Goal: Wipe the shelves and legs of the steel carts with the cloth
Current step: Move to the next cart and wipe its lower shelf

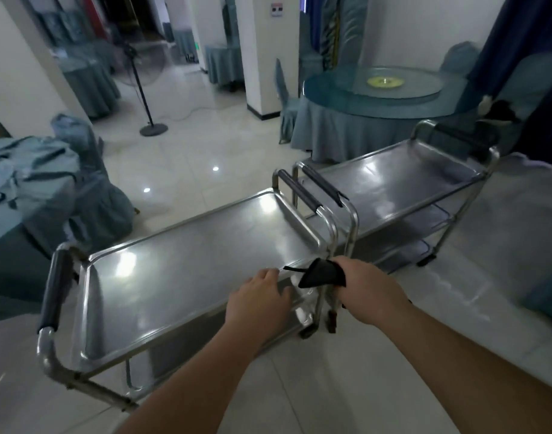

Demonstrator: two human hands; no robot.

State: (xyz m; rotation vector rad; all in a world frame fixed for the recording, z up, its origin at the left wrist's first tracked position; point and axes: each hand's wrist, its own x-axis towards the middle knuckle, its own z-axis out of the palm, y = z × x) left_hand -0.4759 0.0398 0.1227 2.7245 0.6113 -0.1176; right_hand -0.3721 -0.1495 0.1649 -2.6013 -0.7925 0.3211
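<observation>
Two steel carts stand end to end on the tiled floor. The near cart [180, 264] has a shiny top shelf with black-padded handles at both ends. Beyond it to the right, the far cart [403, 186] shows three shelves. My left hand [259, 303] rests on the front rim of the near cart's top shelf, fingers curled over the edge. Over the near cart's right front corner, by its leg, my right hand [362, 291] is closed around a dark cloth [321, 274]. A thin strip of the cloth sticks out to the left.
A round table [378, 98] with a blue skirt and a glass turntable stands behind the far cart. A fan stand [152, 128] is at the back left. Covered chairs and draped cloth [49, 183] crowd the left. A white-covered surface [503, 245] lies on the right.
</observation>
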